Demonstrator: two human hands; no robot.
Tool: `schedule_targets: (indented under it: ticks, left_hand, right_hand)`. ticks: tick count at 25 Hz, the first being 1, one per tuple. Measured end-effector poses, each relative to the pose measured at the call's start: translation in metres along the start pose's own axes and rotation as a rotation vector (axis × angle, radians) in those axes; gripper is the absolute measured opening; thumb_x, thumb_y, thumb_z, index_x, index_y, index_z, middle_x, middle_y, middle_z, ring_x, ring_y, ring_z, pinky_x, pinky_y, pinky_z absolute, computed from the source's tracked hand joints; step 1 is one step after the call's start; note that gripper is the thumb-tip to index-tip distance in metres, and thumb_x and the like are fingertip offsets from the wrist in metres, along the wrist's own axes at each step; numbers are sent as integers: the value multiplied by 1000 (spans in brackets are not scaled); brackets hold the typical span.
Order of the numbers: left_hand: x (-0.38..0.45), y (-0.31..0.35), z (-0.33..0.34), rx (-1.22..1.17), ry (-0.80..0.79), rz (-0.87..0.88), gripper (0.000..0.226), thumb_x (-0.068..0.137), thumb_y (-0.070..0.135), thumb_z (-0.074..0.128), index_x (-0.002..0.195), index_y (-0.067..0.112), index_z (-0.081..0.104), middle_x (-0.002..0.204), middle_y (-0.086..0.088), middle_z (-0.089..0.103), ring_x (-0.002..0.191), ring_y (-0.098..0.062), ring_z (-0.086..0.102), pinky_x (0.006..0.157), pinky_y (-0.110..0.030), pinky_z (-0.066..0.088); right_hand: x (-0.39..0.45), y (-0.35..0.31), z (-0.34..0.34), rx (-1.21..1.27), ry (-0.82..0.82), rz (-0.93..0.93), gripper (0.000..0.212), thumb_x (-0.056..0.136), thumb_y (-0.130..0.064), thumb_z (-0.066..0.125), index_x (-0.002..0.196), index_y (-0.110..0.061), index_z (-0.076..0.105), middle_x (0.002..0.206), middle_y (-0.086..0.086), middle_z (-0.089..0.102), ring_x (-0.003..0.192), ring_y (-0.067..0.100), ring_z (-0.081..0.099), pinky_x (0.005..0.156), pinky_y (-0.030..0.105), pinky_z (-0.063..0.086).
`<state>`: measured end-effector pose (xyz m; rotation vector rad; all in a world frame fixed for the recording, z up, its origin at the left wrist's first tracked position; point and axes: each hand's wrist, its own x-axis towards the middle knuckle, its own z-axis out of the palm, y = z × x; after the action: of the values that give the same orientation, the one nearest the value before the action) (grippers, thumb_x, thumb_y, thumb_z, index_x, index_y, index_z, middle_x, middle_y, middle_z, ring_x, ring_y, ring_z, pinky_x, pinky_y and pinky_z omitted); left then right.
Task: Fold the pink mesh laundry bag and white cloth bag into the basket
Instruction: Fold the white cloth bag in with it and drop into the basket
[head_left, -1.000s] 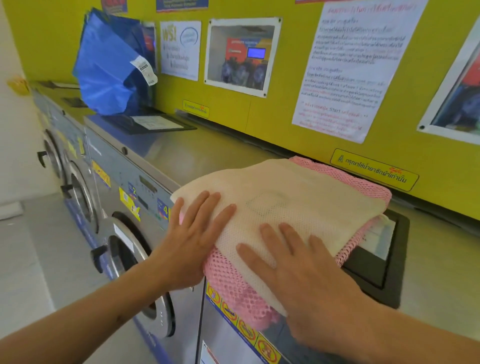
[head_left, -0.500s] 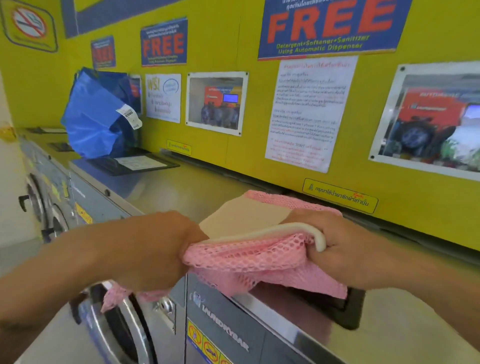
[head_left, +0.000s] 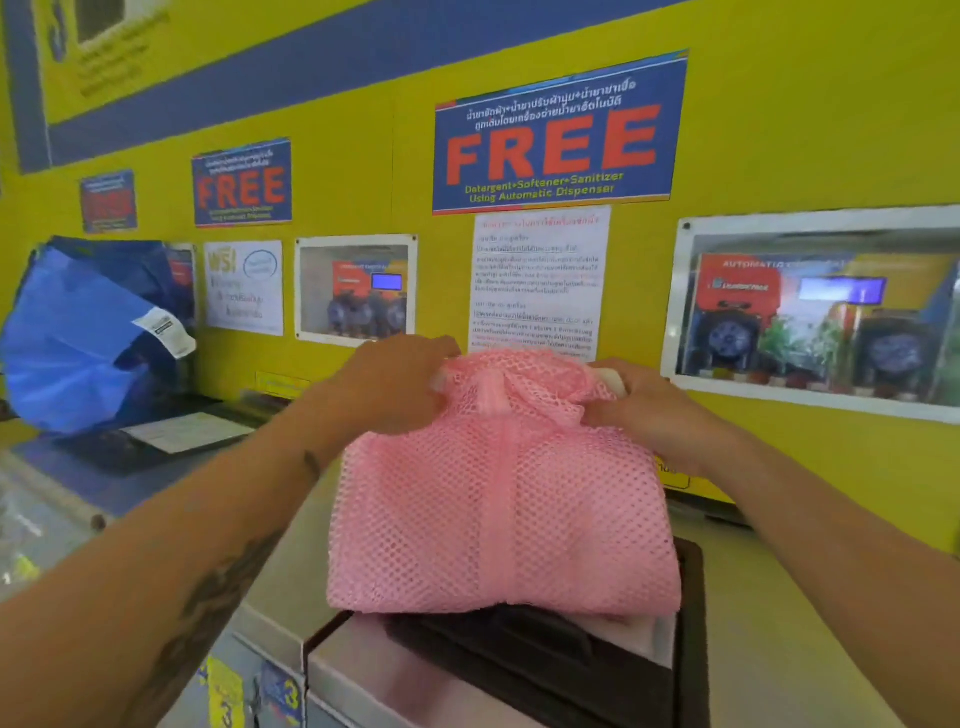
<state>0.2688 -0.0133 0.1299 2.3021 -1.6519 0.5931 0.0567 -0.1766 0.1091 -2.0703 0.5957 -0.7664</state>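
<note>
Pink mesh laundry bag (head_left: 501, 499) held upright over black lid panel (head_left: 545, 654), top edge clamped by left hand (head_left: 395, 384) at 10 o'clock, right hand (head_left: 641, 402) at 2 o'clock; white cloth bag (head_left: 613, 378) pinched inside right grip. Steel machine top (head_left: 769, 623) bare at 4 o'clock.

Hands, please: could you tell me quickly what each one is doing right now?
Left hand: closed on the pink mesh bag's top edge.
Right hand: closed on the same edge.

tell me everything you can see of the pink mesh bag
The pink mesh bag is soft open-weave netting with a denser strip down its middle. It hangs folded, its top edge bunched and gripped by the left hand and right hand, its lower fold over the washer top. A white edge shows by the right hand.
</note>
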Motion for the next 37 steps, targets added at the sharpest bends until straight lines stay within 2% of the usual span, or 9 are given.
schedule_targets:
  ticks: [3,5,8,11,16,25,30,33,37]
  left_hand:
    - [2,22,54,72,239,-96,51,83,22,52,134,27,44,124,-2,54,114,-27,53,96,-47,38]
    - [-10,38,90,-84,116,-130,48,89,37,43,137,27,43,133,-3,49,123,-28,47,101,-47,34]
    - [-23,36,133,-215,-436,-237,71,86,68,24,150,39,17,162,-7,13,147,-35,12,114,-60,11]
    - [-27,27,154,-157,-528,-221,74,83,75,16,150,43,6,164,-2,-4,149,-33,-5,112,-66,0]
    - [-29,11,145,-272,-454,-94,75,83,72,28,150,38,22,162,-1,15,147,-29,16,116,-55,16]
    - [-73,-7,112,-389,-284,-398,72,84,63,42,148,33,30,153,-9,28,139,-35,27,113,-49,27]
    - [-128,-2,96,-392,-194,-431,55,87,51,52,137,30,48,137,-7,44,127,-31,43,108,-43,36]
    - [-134,-9,98,-367,-92,-485,45,86,41,49,125,23,61,128,-14,55,110,-33,57,98,-39,45]
    - [-139,7,83,-537,-97,-646,52,91,53,36,119,20,64,121,-15,66,108,-33,60,91,-36,45]
  right_hand:
    - [26,39,12,-476,126,84,51,90,-33,62,138,-23,46,131,1,57,112,23,59,88,38,51]
    - [33,66,25,-701,193,-12,47,96,-32,47,142,-24,43,145,6,49,127,28,48,104,43,42]
    - [33,89,44,-862,-173,22,53,102,-39,31,152,-25,30,162,4,26,147,24,23,120,42,17]
    - [26,102,52,-931,-506,238,65,101,-50,28,157,-22,12,166,1,8,152,18,9,121,31,5]
    - [33,104,43,-924,-346,157,58,97,-53,33,148,-26,39,156,-1,38,142,22,34,117,40,23]
    - [48,103,56,-788,-297,209,50,90,-48,44,138,-34,45,146,-7,48,128,20,48,109,38,36]
    - [12,60,36,-958,-549,300,60,91,-22,54,148,-28,35,150,0,42,131,24,47,105,41,45]
    - [-14,36,8,-664,-761,605,50,95,-25,58,143,-20,44,133,14,57,107,34,66,76,44,61]
    - [-20,52,6,-602,-420,598,78,88,-59,56,152,-30,21,147,24,43,109,40,63,75,46,58]
